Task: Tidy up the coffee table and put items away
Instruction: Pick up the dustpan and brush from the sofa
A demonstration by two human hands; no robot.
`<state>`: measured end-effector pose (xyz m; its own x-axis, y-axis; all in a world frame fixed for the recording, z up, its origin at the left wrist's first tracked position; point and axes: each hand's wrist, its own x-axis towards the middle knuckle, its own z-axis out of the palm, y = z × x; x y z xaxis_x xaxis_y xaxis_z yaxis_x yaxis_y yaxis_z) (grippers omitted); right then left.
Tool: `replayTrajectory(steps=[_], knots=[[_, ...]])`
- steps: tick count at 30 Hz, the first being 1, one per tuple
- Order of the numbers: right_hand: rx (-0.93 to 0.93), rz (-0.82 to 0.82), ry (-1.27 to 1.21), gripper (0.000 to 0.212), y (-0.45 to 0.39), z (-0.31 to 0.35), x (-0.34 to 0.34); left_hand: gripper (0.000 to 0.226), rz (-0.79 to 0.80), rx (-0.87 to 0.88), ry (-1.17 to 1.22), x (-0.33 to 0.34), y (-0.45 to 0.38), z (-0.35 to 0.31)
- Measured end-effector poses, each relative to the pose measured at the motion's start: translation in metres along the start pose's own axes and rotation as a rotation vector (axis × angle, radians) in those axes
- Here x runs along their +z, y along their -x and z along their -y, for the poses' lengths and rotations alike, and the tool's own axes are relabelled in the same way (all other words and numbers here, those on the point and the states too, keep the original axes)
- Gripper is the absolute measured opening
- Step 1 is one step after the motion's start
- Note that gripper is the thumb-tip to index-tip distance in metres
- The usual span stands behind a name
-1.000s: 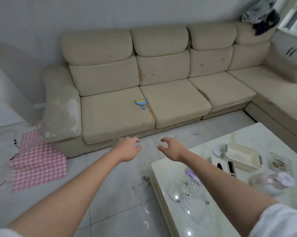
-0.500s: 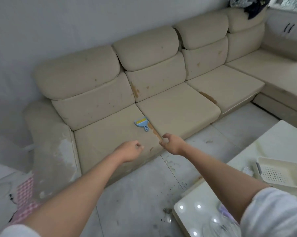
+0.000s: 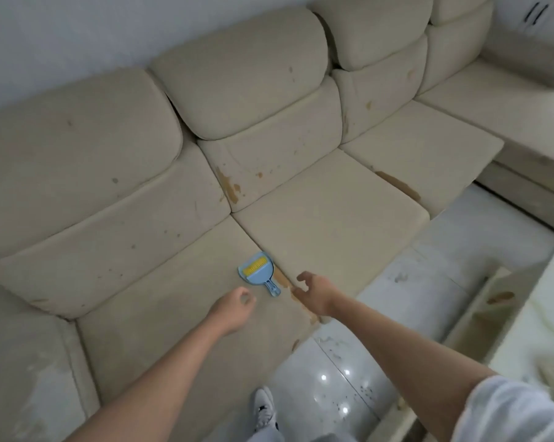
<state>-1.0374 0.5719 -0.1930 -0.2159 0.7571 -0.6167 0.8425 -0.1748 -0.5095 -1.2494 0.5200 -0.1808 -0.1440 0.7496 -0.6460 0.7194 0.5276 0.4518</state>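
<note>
A small blue dustpan with a yellow brush (image 3: 258, 274) lies on the beige sofa seat (image 3: 161, 314), beside the gap between two cushions, handle pointing toward me. My right hand (image 3: 312, 293) hovers just right of the handle, fingers spread and empty. My left hand (image 3: 234, 309) is just below and left of the dustpan, fingers loosely curled around nothing. Neither hand touches the dustpan. Only the corner of the coffee table (image 3: 553, 317) shows at the right edge.
The stained beige corner sofa (image 3: 333, 193) fills most of the view and turns along the right wall. Glossy white floor tiles (image 3: 339, 378) with dark crumbs lie between sofa and table. My white shoe (image 3: 264, 411) stands on the tiles near the sofa's front edge.
I have stepped closer to the sofa and the view has tilted down. Both hands moved forward to the dustpan, and the right hand's fingers spread. Most of the coffee table slid out of view.
</note>
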Motion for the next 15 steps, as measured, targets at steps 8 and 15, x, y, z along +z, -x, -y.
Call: replayTrajectory(steps=[8, 15], knots=[[0.089, 0.057, -0.172, 0.054, -0.222, -0.037, 0.06, 0.057, -0.099, -0.254, 0.37, 0.035, -0.23, 0.03], [0.175, 0.085, -0.285, 0.027, -0.375, -0.086, 0.125, 0.022, -0.212, -0.361, 0.402, 0.093, -0.374, 0.074]])
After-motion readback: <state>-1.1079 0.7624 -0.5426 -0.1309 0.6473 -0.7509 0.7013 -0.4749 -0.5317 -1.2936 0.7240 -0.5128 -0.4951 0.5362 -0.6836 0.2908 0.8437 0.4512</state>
